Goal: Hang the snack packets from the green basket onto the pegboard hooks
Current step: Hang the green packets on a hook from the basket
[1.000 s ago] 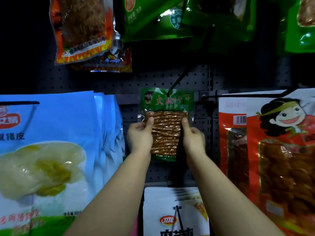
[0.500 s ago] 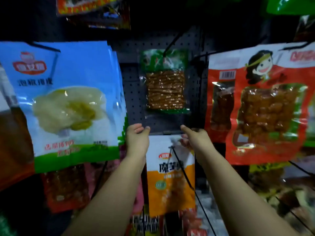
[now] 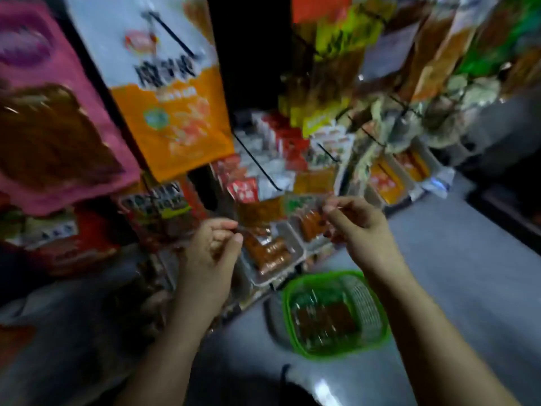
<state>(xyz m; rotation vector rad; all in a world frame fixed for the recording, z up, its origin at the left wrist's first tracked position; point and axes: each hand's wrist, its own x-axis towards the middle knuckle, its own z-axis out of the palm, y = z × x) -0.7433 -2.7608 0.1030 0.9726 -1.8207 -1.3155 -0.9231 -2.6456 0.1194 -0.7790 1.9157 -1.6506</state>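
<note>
Hovering side by side with a gap between them, the left hand [image 3: 212,250] and right hand [image 3: 355,227] both hold nothing, fingers loosely curled, in front of blurred trays of packets. The green slatted plastic basket [image 3: 371,309] sits on the grey floor [image 3: 468,273] beneath the right forearm, brown snack packets [image 3: 322,317] lying inside it. Bare floor opens to its right. An orange-and-white hanging bag [image 3: 172,112] hangs above the left hand.
</note>
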